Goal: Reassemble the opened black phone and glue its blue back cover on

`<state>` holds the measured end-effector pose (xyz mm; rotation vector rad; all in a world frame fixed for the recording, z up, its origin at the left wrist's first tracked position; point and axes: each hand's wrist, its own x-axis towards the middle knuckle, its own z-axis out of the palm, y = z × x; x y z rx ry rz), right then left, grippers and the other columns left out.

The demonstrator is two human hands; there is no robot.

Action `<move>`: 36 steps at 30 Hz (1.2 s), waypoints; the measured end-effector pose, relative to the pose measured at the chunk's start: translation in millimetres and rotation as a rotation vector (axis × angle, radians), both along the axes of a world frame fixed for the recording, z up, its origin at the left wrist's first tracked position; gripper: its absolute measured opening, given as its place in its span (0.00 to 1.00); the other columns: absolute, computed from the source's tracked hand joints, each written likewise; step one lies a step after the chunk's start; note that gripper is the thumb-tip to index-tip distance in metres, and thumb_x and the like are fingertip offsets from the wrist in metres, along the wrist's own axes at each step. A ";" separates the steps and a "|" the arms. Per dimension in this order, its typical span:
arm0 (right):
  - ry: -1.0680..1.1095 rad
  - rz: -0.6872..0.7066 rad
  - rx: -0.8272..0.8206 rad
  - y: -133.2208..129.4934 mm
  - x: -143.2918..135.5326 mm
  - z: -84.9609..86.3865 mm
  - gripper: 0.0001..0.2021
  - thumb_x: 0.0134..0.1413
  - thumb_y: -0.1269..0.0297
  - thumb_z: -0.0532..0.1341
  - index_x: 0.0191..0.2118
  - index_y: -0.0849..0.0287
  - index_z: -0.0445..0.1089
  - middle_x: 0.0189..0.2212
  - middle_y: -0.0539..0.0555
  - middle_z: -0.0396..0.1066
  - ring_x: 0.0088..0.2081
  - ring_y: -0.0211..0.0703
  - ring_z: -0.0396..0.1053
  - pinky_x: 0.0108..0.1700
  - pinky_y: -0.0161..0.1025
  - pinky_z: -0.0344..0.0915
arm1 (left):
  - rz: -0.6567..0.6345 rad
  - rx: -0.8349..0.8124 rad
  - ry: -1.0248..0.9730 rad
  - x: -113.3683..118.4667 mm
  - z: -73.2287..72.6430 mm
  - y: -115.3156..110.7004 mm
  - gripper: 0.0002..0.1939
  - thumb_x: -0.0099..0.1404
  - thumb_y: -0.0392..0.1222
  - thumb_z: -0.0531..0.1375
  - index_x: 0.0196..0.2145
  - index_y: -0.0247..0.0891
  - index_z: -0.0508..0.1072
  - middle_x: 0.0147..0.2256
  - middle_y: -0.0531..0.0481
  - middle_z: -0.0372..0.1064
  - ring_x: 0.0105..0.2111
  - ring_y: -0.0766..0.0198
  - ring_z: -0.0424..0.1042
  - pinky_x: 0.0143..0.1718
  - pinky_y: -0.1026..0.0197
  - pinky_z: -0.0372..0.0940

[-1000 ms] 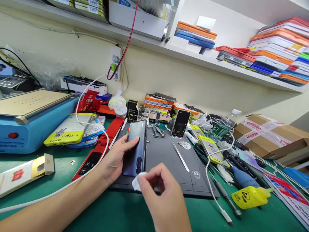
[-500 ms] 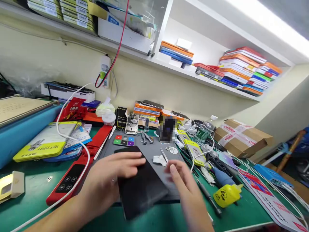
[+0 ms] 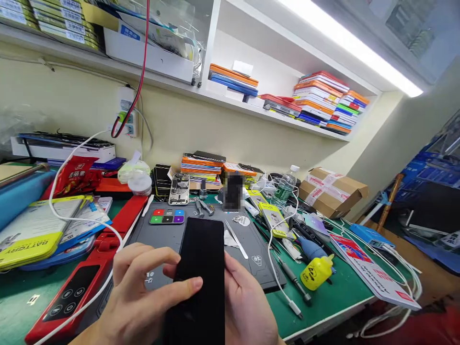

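A black smartphone (image 3: 203,254) with a dark screen stands tilted towards me above the grey work mat (image 3: 258,249). My right hand (image 3: 247,302) is closed around its right edge, the fingers partly hidden behind it. At the left edge is my left hand (image 3: 143,287), its thumb lying on the screen and its index finger bent at the side; the other fingers are partly hidden. Just beyond the phone, metal tweezers (image 3: 237,240) lie on the mat beside a white scrap (image 3: 230,238). A tile with coloured squares (image 3: 167,216) lies further left.
An opened phone (image 3: 178,188) leans at the back by stacked boxes (image 3: 201,167). On the left lie a red device (image 3: 68,292) and battery packs (image 3: 39,235). A yellow bottle (image 3: 316,273), screwdriver (image 3: 294,280), white cable (image 3: 271,249) and cardboard box (image 3: 332,191) occupy the right.
The phone has turned more upright and faces me. My right hand has come to its right edge, and the tweezers now lie on the mat. The view has shifted right.
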<state>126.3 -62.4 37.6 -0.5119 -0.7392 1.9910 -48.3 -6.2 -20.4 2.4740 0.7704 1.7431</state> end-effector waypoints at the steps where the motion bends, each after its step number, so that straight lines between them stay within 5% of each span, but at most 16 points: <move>1: -0.001 -0.031 0.002 -1.1 -1.3 -1.5 0.31 0.67 0.42 0.50 0.48 0.63 0.80 0.44 0.60 0.82 0.50 0.55 0.77 0.56 0.48 0.68 | 0.014 -0.012 -0.016 -0.1 2.3 -0.2 0.28 0.64 0.26 0.64 0.46 0.68 0.80 0.47 0.51 0.63 0.46 0.54 0.60 0.48 0.56 0.62; 9: 0.079 -0.306 -0.172 8.5 7.8 -3.7 0.34 0.69 0.39 0.46 0.42 0.62 0.81 0.40 0.61 0.82 0.41 0.52 0.79 0.50 0.50 0.72 | -0.073 -0.207 0.139 4.7 19.7 -2.9 0.28 0.69 0.31 0.54 0.61 0.57 0.71 0.54 0.47 0.63 0.52 0.56 0.66 0.51 0.59 0.66; 16: -0.008 -0.427 -0.161 5.6 26.7 4.4 0.33 0.72 0.45 0.46 0.49 0.68 0.80 0.45 0.63 0.81 0.40 0.50 0.79 0.50 0.50 0.72 | -0.037 -0.435 0.020 6.0 13.3 -1.0 0.16 0.70 0.43 0.57 0.54 0.52 0.70 0.55 0.49 0.65 0.54 0.54 0.68 0.46 0.62 0.70; 19: 0.028 -0.381 -0.121 4.9 27.6 1.2 0.36 0.72 0.42 0.45 0.50 0.71 0.79 0.44 0.64 0.81 0.40 0.48 0.78 0.48 0.46 0.71 | -0.114 -0.498 0.056 1.9 11.1 7.3 0.17 0.70 0.44 0.57 0.56 0.51 0.68 0.55 0.48 0.68 0.53 0.55 0.70 0.43 0.65 0.72; 23: 0.050 -0.315 -0.087 9.4 26.2 1.0 0.37 0.72 0.42 0.44 0.51 0.70 0.79 0.46 0.63 0.80 0.41 0.48 0.77 0.48 0.44 0.71 | -0.234 -0.667 0.121 -2.7 12.7 12.2 0.14 0.73 0.47 0.56 0.55 0.51 0.68 0.54 0.49 0.71 0.53 0.54 0.72 0.51 0.60 0.71; 29: -0.048 -0.194 -0.098 23.4 19.7 3.6 0.36 0.70 0.44 0.45 0.52 0.71 0.78 0.43 0.63 0.81 0.37 0.48 0.78 0.43 0.43 0.72 | -0.487 -1.080 -0.143 10.4 17.9 6.1 0.18 0.75 0.59 0.51 0.53 0.49 0.70 0.45 0.49 0.73 0.46 0.55 0.75 0.50 0.57 0.72; 32: -0.100 -0.078 -0.104 28.3 13.6 -0.3 0.35 0.68 0.43 0.46 0.52 0.69 0.78 0.37 0.63 0.82 0.36 0.49 0.79 0.43 0.43 0.71 | -0.583 -1.255 -0.322 16.3 20.7 10.4 0.24 0.71 0.61 0.58 0.58 0.46 0.66 0.37 0.52 0.69 0.30 0.62 0.73 0.33 0.60 0.74; 36: -0.132 -0.013 -0.121 31.7 7.3 -7.0 0.34 0.66 0.41 0.48 0.53 0.67 0.78 0.36 0.63 0.82 0.36 0.50 0.80 0.44 0.43 0.69 | -0.520 -1.312 -0.347 15.3 26.0 18.1 0.26 0.66 0.54 0.66 0.57 0.44 0.68 0.37 0.53 0.69 0.22 0.70 0.69 0.21 0.67 0.69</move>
